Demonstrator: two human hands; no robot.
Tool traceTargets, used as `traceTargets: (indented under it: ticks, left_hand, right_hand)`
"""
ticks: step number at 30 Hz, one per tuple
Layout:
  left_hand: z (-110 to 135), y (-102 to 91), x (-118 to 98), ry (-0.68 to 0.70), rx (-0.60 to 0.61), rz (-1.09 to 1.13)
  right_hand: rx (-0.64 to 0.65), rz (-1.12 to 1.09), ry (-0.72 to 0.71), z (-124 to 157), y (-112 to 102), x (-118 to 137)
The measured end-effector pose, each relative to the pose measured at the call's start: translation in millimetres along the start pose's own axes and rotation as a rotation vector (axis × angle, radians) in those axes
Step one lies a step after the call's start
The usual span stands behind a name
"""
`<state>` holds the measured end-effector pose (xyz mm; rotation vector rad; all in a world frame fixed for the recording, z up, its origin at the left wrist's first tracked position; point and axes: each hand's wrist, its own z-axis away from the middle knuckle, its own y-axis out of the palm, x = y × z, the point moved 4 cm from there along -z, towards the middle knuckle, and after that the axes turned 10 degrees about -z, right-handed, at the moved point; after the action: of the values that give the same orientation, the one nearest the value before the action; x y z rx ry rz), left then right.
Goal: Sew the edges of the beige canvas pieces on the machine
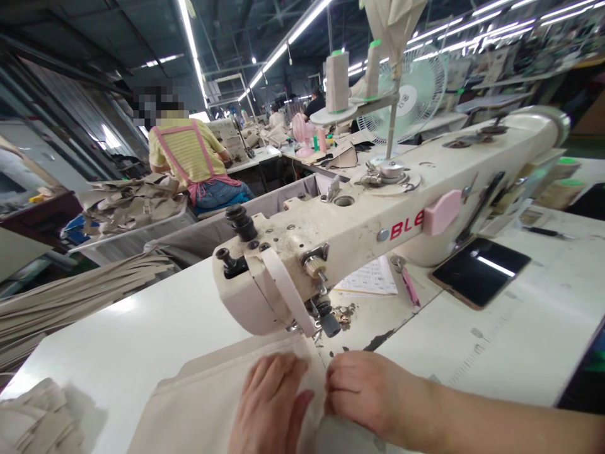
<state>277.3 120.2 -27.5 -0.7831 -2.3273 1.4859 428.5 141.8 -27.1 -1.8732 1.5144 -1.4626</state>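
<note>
Grey bin [198, 236] behind the table holds stacked beige cut pieces [127, 205]. Left hand [271, 403] lies flat and open on the beige fabric panel [212, 403] under the sewing machine [359, 233] head; right hand [363, 391], curled, pinches the fabric's edge. Phone [479, 271] and pink snips [409, 284] lie beyond.

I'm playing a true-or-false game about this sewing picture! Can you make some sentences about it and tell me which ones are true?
1. Both hands rest on the beige fabric in front of the sewing machine. True: the left hand lies flat, the right hand is curled at the fabric's edge.
2. A phone with a dark screen lies on the table. True.
3. The fan behind the machine is bright red. False: it is white and pale green.
4. The left hand holds scissors. False: it holds nothing.
5. The person in the yellow striped top sits farther back. True.
</note>
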Motion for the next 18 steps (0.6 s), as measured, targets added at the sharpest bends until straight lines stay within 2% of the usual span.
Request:
traceTargets:
  ticks: [2, 6, 12, 15, 18]
  left_hand:
    - [-8, 0.1, 18, -0.006, 0.048, -0.091]
    - [-14, 9.6, 42, -0.038, 0.126, -0.107]
    - [-23, 13.3, 51, -0.213, 0.136, -0.05]
    - [-29, 12.3, 57, -0.262, 0.17, -0.035]
    - [-33, 12.8, 69, -0.299, 0.179, -0.039]
  right_hand:
    - [0.069, 0.037, -0.021, -4, 3, -3]
    - [0.086, 0.061, -0.008, -7, 3, -7]
    - [-0.03, 0.028, 0.031, -12, -4, -20]
    - [-0.061, 0.04, 0.05, -17, -6, -25]
    - [-0.148, 0.091, 0.03, -20, -7, -25]
